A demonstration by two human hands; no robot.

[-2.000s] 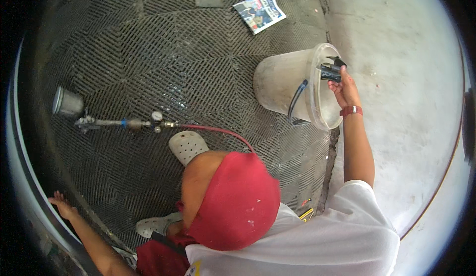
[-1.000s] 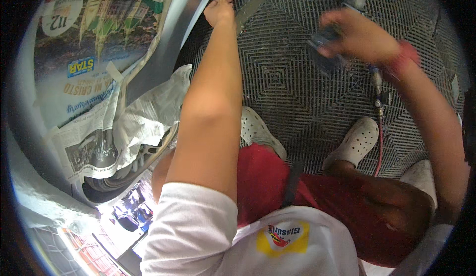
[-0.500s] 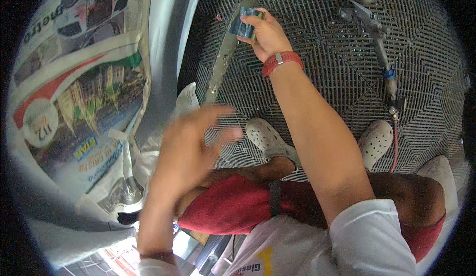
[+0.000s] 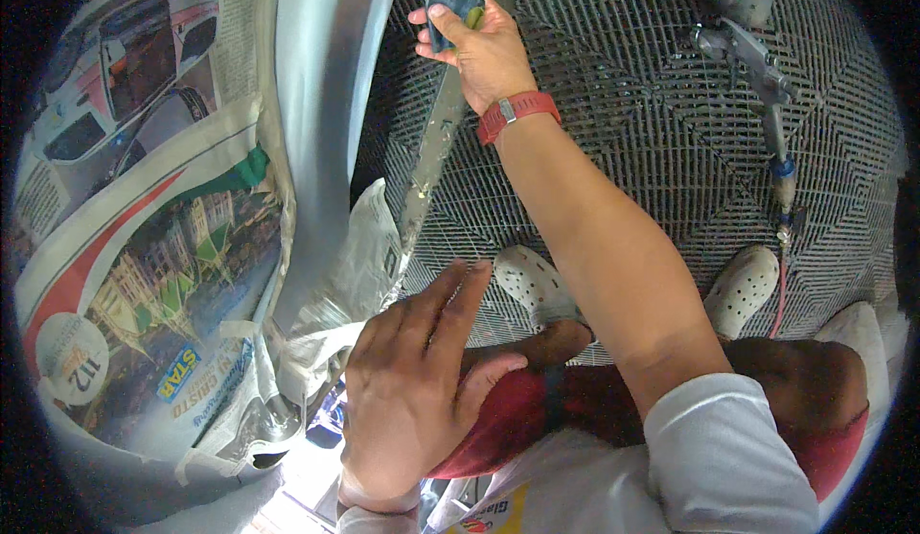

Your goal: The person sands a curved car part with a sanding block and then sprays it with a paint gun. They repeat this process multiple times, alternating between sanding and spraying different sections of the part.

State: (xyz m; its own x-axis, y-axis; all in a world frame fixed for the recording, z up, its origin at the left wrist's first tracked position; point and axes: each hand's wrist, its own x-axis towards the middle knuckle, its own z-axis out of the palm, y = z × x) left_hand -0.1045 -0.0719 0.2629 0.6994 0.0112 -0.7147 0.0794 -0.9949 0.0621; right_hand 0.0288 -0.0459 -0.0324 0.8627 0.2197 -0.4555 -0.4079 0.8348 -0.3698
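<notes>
My right hand (image 4: 494, 62) reaches far forward and grips a small dark sheet (image 4: 460, 3), which looks like sandpaper, with a yellow-green edge (image 4: 474, 18) of something like a pad behind it. The thumb presses on the sheet's face. The hand is just right of a curved grey-blue panel (image 4: 326, 83), a gap showing between them. My left hand (image 4: 407, 381) is nearer to me, palm down and holding nothing, its fingers stretched out and thumb apart. Beside it lies crumpled silvery masking sheet (image 4: 335, 294).
Taped newspaper (image 4: 153, 275) covers the surface on the left. A paint-stained bar (image 4: 431, 155) crosses the floor grating (image 4: 613, 64). At the right, a spray gun (image 4: 757, 59) is joined to a red hose (image 4: 781, 299). My feet wear white clogs (image 4: 743, 294).
My right hand has moved left, closer to the panel, still gripping the dark sheet. The left hand has shifted nearer and to the right, with its blur gone. The whole view has shifted slightly.
</notes>
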